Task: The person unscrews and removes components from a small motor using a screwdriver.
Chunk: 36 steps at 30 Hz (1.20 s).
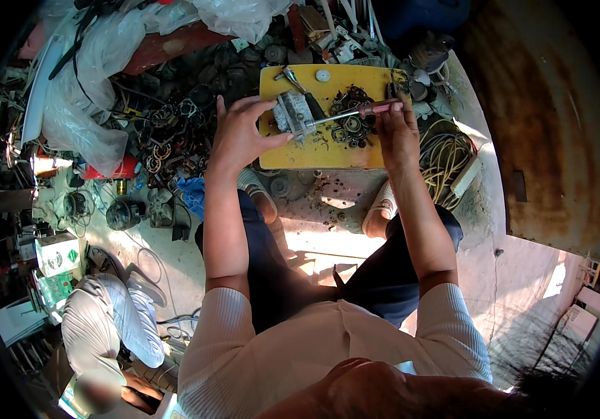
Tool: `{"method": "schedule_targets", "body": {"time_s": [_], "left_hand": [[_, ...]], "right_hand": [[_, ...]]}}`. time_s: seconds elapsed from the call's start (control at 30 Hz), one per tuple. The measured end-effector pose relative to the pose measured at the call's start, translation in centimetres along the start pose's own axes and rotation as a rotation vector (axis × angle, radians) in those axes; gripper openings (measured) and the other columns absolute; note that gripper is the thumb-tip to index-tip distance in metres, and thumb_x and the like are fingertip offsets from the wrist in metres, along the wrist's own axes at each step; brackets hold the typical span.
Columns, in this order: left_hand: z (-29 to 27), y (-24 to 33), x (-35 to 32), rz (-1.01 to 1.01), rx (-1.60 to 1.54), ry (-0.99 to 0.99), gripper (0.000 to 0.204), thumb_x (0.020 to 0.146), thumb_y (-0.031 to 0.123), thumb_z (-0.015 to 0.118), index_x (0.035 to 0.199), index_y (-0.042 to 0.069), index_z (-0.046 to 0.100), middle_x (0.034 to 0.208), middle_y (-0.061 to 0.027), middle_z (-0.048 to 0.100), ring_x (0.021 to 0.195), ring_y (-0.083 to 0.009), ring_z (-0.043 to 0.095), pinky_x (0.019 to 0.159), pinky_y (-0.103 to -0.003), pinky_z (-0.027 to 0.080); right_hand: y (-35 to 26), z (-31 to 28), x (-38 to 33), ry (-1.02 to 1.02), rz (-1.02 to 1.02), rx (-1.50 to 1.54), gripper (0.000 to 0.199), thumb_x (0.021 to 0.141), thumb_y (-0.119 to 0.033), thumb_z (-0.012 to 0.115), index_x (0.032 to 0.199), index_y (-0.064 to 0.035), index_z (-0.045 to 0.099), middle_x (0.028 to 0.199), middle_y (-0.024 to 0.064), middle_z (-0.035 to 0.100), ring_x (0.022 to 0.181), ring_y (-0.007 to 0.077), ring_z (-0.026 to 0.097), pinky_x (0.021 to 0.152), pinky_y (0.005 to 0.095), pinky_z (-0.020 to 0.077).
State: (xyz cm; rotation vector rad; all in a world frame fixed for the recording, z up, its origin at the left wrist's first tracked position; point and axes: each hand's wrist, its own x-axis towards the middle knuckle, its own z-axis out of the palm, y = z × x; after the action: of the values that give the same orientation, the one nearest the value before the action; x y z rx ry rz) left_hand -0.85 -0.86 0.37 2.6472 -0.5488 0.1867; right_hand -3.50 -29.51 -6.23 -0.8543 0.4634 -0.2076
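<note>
1 cable coil (445,159), plastic sheeting (96,84)

At one yellow surface (335,160): one left hand (243,134), one right hand (398,133), one screwdriver (377,107), one metal block (294,114), one hammer (303,88), one white cap (323,75); the dark rings (354,129) are too jumbled to count. One co-worker (91,321).

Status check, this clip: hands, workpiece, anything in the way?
Left hand gripping grey block. Right hand on red-handled screwdriver, tip at block. Block over yellow board; dark rings around screwdriver shaft, black-gripped tool close by.
</note>
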Motion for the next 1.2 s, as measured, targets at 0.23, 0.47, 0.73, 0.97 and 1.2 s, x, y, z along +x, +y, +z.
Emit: {"method": "schedule_targets", "body": {"time_s": [0.23,0.47,0.73,0.97,1.2], "left_hand": [[0.1,-0.2,0.0,0.015,-0.002,0.009,0.065,0.062,0.04,0.086,0.116,0.009,0.068,0.118,-0.0094,0.066,0.116,-0.0243,0.058,0.116,-0.062,0.012],[0.2,-0.4,0.0,0.021,-0.014,0.009,0.065,0.062,0.04,0.086,0.115,0.008,0.069,0.117,-0.0092,0.066,0.115,-0.0231,0.059,0.116,-0.062,0.012],[0.2,-0.6,0.0,0.028,-0.007,0.012,0.065,0.061,0.042,0.085,0.115,0.008,0.069,0.116,-0.0096,0.066,0.115,-0.0231,0.059,0.115,-0.062,0.013],[0.2,-0.5,0.1,0.024,0.005,0.001,0.065,0.061,0.042,0.086,0.115,0.009,0.069,0.118,-0.011,0.065,0.115,-0.0238,0.058,0.116,-0.06,0.013],[0.0,-0.5,0.2,0.013,0.011,-0.026,0.066,0.061,0.042,0.086,0.117,0.011,0.069,0.123,-0.0127,0.063,0.118,-0.0247,0.057,0.117,-0.057,0.014]], "right_hand": [[0.4,-0.4,0.6,-0.063,-0.035,0.036,0.041,0.097,-0.022,0.062,0.137,-0.0186,0.05,0.115,-0.0002,0.062,0.101,0.0121,0.061,0.09,0.029,0.0502],[0.3,-0.5,0.8,-0.015,-0.028,-0.028,0.035,0.096,-0.018,0.063,0.13,-0.0174,0.055,0.109,0.0007,0.064,0.098,0.0123,0.062,0.086,0.0285,0.0515],[0.4,1.0,-0.2,-0.06,-0.103,0.071,0.036,0.097,-0.019,0.062,0.129,-0.0083,0.052,0.105,0.0019,0.063,0.087,0.0105,0.06,0.079,0.0252,0.0506],[0.2,-0.5,0.4,-0.028,-0.041,-0.009,0.029,0.098,-0.023,0.06,0.125,-0.0119,0.058,0.104,0.0003,0.065,0.091,0.0106,0.063,0.081,0.0262,0.0511],[0.8,-1.1,1.1,-0.065,-0.086,0.028,0.03,0.098,-0.02,0.059,0.128,-0.0134,0.057,0.107,0.0001,0.065,0.097,0.0115,0.063,0.087,0.0289,0.0506]]}}
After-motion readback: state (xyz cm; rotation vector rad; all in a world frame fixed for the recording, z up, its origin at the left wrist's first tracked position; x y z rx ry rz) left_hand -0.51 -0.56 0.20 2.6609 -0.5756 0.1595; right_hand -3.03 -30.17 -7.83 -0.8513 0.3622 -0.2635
